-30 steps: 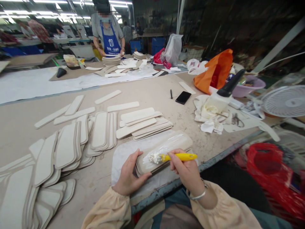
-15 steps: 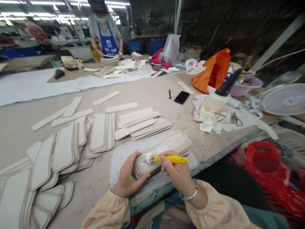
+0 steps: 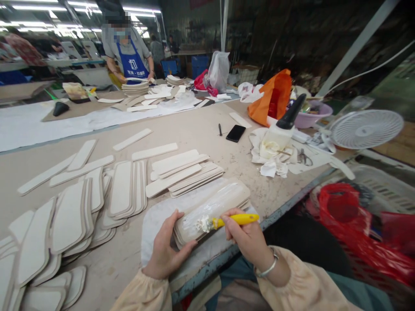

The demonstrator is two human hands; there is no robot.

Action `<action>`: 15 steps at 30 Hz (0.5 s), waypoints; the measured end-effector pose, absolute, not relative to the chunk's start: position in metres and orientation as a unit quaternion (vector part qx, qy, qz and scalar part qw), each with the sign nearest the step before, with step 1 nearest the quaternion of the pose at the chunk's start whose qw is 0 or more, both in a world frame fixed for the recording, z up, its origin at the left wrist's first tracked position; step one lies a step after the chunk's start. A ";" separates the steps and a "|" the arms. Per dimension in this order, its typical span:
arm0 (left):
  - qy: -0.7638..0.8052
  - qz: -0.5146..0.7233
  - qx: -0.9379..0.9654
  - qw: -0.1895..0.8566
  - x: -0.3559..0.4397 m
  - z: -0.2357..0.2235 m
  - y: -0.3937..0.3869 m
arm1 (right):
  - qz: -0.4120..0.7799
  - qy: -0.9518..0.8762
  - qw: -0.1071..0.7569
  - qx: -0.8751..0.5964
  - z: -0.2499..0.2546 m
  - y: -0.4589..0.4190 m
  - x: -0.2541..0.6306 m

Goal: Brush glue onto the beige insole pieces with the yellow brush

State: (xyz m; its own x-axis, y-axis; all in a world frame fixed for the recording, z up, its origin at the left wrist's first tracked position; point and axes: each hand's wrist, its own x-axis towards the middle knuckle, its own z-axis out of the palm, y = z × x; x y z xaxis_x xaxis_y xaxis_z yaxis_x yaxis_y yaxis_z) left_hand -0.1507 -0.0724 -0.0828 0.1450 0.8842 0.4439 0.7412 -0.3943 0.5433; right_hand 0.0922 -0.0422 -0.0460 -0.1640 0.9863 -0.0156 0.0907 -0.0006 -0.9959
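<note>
My right hand (image 3: 244, 235) grips a yellow-handled brush (image 3: 227, 221); its white, glue-laden bristles rest on the near end of the top piece of a small stack of cream padded pieces (image 3: 214, 205). The top piece is shiny with wet glue. My left hand (image 3: 165, 248) presses on the stack's near left end, thumb on top, fingers curled round the edge. The stack lies on a whitish mat (image 3: 162, 216) at the table's front edge.
Fanned cream pieces (image 3: 74, 211) and narrow strips (image 3: 181, 170) cover the table to the left and behind. A glue bottle with black nozzle (image 3: 279, 131), rags, scissors, a phone (image 3: 235, 133), an orange bag and a white fan (image 3: 365, 128) lie right. A person in a blue apron (image 3: 128, 56) works far off.
The brush swept along the top piece, first toward my left hand, then slightly back. The view shifted left as my head turned. My left hand stayed on the stack.
</note>
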 end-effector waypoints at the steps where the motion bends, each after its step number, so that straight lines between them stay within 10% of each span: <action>1: 0.541 0.366 0.750 0.097 -0.151 -0.083 -0.072 | 0.498 -0.560 0.437 -0.497 -0.046 -0.037 0.100; 15: 0.553 0.356 0.751 0.061 -0.153 -0.087 -0.070 | 0.120 -0.623 0.506 -0.585 -0.045 -0.006 0.184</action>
